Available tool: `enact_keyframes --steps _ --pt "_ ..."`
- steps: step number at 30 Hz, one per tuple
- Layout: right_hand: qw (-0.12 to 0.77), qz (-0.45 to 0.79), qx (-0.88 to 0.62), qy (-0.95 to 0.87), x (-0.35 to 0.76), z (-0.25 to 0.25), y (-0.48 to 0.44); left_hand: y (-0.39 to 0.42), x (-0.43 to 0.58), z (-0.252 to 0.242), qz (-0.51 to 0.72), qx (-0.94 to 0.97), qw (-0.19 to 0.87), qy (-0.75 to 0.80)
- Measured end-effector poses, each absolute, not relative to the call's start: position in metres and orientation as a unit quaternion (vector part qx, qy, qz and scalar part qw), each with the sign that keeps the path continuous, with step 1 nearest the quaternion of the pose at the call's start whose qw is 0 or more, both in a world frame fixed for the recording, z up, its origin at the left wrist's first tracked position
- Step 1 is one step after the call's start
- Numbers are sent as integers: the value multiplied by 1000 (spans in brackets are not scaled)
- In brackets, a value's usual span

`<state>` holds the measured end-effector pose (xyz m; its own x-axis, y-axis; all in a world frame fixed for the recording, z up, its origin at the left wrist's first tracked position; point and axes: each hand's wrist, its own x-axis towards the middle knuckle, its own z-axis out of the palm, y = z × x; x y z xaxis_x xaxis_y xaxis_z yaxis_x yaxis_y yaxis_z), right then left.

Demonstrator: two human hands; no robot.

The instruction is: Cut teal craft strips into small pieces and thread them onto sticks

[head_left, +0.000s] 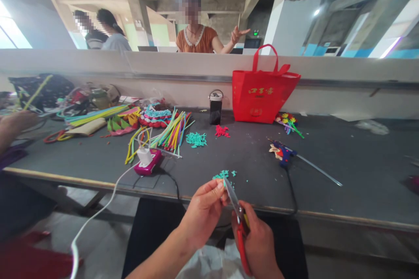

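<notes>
My left hand (206,207) pinches a small teal piece (224,184), mostly hidden by the fingertips. In my right hand (258,237) is a pair of scissors (240,226) with red handles, its blades pointing up and meeting the teal piece. Just beyond my fingers lies a loose scatter of teal bits (224,174) on the dark table (203,170). Farther back are a larger teal pile (196,139) and a small red pile (222,131) of similar short pieces.
Left of centre lie a bundle of coloured fuzzy stems (173,133) and a magenta power strip (149,163) with a white cable. A red bag (262,96) and a black cup (215,109) stand behind. A blue glue gun (285,153) rests at right. Other people are nearby.
</notes>
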<state>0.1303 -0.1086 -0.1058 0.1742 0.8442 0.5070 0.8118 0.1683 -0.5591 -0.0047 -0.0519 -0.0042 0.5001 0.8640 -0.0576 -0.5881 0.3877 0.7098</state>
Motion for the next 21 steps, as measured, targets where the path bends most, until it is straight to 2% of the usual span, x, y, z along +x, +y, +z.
enact_keyframes --steps 5,9,16,19,21 --pt "424 88 -635 -640 130 -107 -110 -51 -3 -9 453 316 808 206" --pt "470 145 -645 -585 126 -103 -107 -49 -3 -13 486 351 760 252" --pt "535 284 -612 -508 120 -54 -100 -48 -4 -22 507 554 504 427" --pt "566 335 -576 -485 118 -41 -92 -48 -5 -26 485 649 366 458" --pt "583 324 -569 -482 116 -36 -87 -49 -5 -28 474 703 285 447"
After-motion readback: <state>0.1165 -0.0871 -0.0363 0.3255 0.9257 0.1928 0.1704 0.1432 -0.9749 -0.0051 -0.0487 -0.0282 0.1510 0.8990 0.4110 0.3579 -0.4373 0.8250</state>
